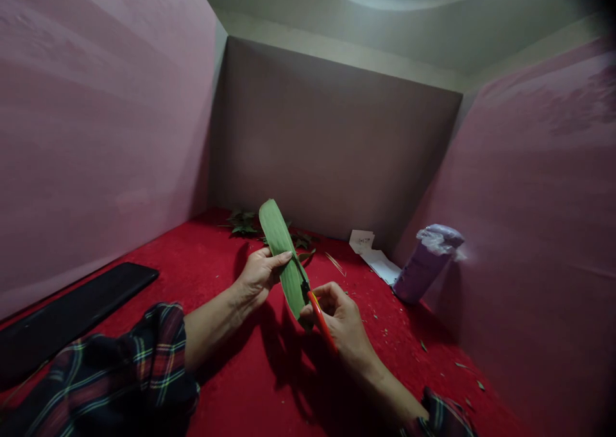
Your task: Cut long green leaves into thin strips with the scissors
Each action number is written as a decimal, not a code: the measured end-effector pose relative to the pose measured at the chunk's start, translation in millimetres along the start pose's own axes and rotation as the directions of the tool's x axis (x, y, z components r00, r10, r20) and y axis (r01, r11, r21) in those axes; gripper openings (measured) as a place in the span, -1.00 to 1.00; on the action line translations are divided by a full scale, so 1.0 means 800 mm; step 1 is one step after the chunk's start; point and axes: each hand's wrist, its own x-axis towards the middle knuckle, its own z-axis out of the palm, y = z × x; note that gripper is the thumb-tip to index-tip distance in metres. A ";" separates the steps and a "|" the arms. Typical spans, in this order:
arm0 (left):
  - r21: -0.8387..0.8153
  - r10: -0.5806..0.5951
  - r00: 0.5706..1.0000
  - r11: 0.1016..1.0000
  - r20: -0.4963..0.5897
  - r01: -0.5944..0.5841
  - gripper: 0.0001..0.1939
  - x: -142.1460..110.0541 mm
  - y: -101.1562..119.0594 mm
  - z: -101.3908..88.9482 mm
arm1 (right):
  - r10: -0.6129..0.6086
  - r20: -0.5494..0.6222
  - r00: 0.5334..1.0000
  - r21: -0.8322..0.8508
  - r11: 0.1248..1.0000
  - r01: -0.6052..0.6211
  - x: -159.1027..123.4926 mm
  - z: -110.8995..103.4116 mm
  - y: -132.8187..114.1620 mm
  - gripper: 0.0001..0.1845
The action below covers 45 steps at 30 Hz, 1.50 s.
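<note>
A long green leaf (278,225) is raised at a tilt above the red cloth, its rounded end pointing up and away. My left hand (260,273) pinches it near the middle, thumb on top. In my right hand (341,321) is a pair of scissors (321,318) with orange-red handles, closed around by the fingers. The dark blades lie along the leaf's right edge. Whether they are cutting into it I cannot tell. The leaf's lower end hangs beside my right fingertips.
Leafy sprigs (242,222) lie at the back of the red cloth (231,385). Thin sticks (335,264), white papers (381,265) and a purple plastic-wrapped package (423,267) are at the right. Green scraps (423,346) are scattered there. A long black object (91,308) lies left. Pink walls flank both sides.
</note>
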 end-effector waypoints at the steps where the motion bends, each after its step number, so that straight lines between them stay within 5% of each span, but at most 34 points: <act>1: -0.003 0.000 1.000 1.000 0.002 0.000 -0.87 0.000 0.000 0.000 | 0.002 0.001 1.000 0.017 1.000 -0.002 0.000 0.000 -0.001 -0.77; 27: 0.032 0.026 0.999 0.999 -0.033 -0.025 -0.86 0.005 0.006 -0.005 | 0.063 0.014 0.998 0.037 0.997 -0.064 0.002 0.002 -0.009 -0.74; 33: -0.023 0.078 0.994 0.997 -0.074 -0.080 -0.86 0.017 0.017 -0.015 | -0.022 -0.041 0.999 0.066 0.998 0.024 0.004 -0.002 -0.002 -0.66; 38: -0.076 0.063 0.990 0.994 -0.124 -0.073 -0.91 0.021 0.032 -0.020 | -0.060 -0.207 0.976 0.106 0.991 0.083 0.009 -0.007 0.000 -0.67; 45: -0.164 0.042 0.981 0.984 -0.188 -0.073 -0.93 0.026 0.043 -0.027 | 0.241 0.036 0.970 0.015 0.970 -0.241 0.011 0.005 0.012 -0.76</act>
